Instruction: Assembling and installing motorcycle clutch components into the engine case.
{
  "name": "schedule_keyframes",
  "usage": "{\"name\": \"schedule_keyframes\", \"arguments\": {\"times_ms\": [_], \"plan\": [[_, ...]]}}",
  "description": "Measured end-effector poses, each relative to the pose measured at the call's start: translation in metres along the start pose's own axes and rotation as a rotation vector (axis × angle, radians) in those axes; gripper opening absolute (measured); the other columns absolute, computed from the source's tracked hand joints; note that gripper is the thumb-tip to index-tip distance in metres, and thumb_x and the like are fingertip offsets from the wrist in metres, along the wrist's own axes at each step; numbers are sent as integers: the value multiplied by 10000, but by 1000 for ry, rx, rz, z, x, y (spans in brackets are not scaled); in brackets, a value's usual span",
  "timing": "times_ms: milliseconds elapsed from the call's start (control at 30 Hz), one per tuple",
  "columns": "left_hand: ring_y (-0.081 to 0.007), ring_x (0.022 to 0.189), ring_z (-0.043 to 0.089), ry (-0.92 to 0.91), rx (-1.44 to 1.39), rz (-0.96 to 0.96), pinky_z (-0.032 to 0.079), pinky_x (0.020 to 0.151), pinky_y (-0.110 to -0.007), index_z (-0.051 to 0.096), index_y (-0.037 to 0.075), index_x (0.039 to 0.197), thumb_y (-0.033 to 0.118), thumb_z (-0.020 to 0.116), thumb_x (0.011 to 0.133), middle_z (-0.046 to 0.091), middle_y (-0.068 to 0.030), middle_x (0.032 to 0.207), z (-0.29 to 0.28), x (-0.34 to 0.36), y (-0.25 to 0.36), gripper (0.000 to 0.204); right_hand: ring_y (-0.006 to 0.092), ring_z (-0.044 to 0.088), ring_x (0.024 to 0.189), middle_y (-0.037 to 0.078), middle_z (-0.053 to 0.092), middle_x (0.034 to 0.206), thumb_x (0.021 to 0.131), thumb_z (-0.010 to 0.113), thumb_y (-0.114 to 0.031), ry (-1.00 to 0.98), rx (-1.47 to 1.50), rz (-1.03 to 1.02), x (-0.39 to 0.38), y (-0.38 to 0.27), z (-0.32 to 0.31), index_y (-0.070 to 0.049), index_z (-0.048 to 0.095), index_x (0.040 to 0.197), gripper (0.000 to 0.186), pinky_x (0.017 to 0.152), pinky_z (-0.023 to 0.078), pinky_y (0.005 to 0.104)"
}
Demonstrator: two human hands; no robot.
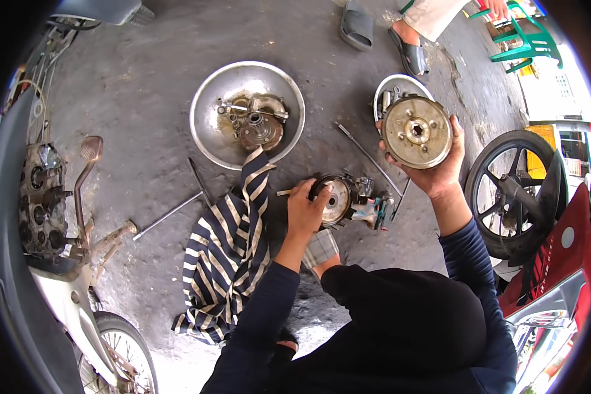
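My right hand (448,172) is raised, its fingers wrapped round the edge of a round metal clutch drum (399,141) with a splined hole in its hub. The drum's flat face is turned up and partly covers a small metal bowl (381,94) of loose parts. Lower and to the left, my left hand (302,213) grips the near-left edge of a toothed round clutch part (335,199) close to the ground. Its fingers curl over the rim, and the hand hides part of it. Right beside that part lies a teal power tool (366,211).
A large metal bowl (203,125) holds oily engine parts. A striped cloth (226,262) hangs off its near rim. Long-handled wrenches (167,215) lie on the floor. Motorcycles flank both sides, with a wheel (482,187) at right. Another person's sandalled foot (410,49) is beyond.
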State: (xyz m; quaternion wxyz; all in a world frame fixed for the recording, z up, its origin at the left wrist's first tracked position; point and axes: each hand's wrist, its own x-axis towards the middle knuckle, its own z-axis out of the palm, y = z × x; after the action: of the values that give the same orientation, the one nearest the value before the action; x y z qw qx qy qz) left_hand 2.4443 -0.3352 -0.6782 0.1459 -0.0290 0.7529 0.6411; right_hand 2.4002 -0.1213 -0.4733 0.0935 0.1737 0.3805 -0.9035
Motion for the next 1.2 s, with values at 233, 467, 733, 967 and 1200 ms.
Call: {"name": "schedule_keyframes", "arguments": {"times_ms": [233, 467, 733, 967, 1200], "plan": [[-352, 940, 638, -31, 86, 44, 496, 829, -401, 669, -46, 1096, 362, 659, 893, 635, -189, 991, -15, 5, 3, 456, 473, 606, 1109, 327, 455, 1404, 883, 400, -721, -170, 46, 94, 29, 23, 18, -104, 365, 1493, 868, 844, 572, 511], [-390, 1138, 609, -82, 8, -34, 463, 974, -385, 591, -77, 1243, 427, 573, 957, 628, -264, 1211, -17, -1, -5, 580, 497, 604, 1105, 339, 449, 1404, 897, 370, -717, -221, 59, 164, 59, 59, 61, -85, 368, 1490, 866, 858, 567, 536], [-325, 1003, 572, 183, 684, 202, 462, 850, -429, 682, 32, 1060, 345, 728, 822, 581, -145, 1079, -123, -107, 5, 396, 476, 620, 1073, 347, 471, 1374, 892, 352, -719, -383, 20, 268, 74, 89, 84, -48, 370, 1477, 890, 832, 576, 503], [-302, 1036, 566, -157, 1115, 47, 443, 851, -417, 667, 81, 887, 176, 667, 831, 592, -81, 1066, -219, -203, -34, 111, 440, 650, 1022, 323, 529, 1314, 908, 326, -699, -299, -34, 450, 93, 150, 128, -32, 413, 1442, 859, 796, 577, 466], [-316, 997, 599, -129, 1287, 59, 490, 834, -416, 621, 30, 935, 100, 647, 815, 614, -137, 1028, -202, -235, -59, 142, 445, 657, 978, 328, 546, 1269, 896, 394, -676, -321, 25, 648, 83, 189, 159, -22, 415, 1430, 844, 768, 587, 476]]}}
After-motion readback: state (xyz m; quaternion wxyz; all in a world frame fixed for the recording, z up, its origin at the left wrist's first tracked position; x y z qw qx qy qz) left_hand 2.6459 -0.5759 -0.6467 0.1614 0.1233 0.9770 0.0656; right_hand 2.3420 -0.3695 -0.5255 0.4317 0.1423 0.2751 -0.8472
